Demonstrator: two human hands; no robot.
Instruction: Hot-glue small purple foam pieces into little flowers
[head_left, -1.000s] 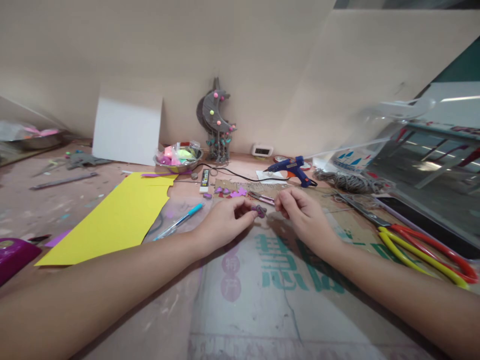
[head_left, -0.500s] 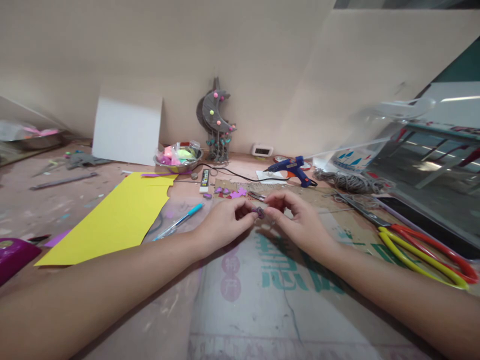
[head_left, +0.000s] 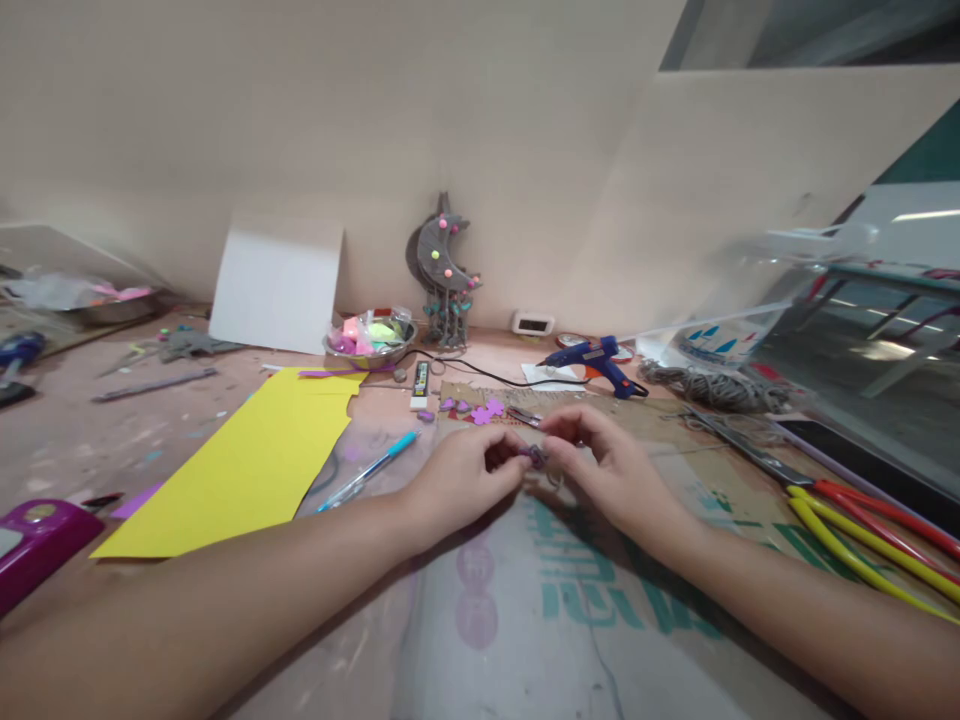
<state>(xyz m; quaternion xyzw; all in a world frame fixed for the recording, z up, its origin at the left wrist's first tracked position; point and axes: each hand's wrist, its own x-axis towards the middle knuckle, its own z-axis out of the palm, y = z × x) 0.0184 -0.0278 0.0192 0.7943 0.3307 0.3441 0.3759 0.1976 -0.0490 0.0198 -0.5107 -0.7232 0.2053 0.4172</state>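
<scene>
My left hand (head_left: 466, 478) is closed in a pinch on a small purple piece (head_left: 534, 456) with grey yarn about it. My right hand (head_left: 606, 468) meets it from the other side, thumb and forefinger pinched at the yarn (head_left: 553, 478), a short length of which hangs below the fingertips. Its exact grip is too small to make out. Just beyond the hands lie purple flower-shaped cutouts (head_left: 487, 411), a slim metal tool (head_left: 523, 416) and several small purple pieces edged in grey, one of them a loose piece (head_left: 426, 416).
A blue glue gun (head_left: 589, 358) rests behind, near a ball of grey yarn (head_left: 712, 388). Large scissors (head_left: 780, 468) and a phone (head_left: 855, 460) lie right. Yellow paper (head_left: 240, 460), a blue pen (head_left: 371, 470) and a purple tape dispenser (head_left: 45, 550) lie left. A moon ornament (head_left: 444, 260) stands behind.
The camera view has shifted, so everything sits lower and slightly further right. Both hands remain together at the small purple piece, with only slight finger movement.
</scene>
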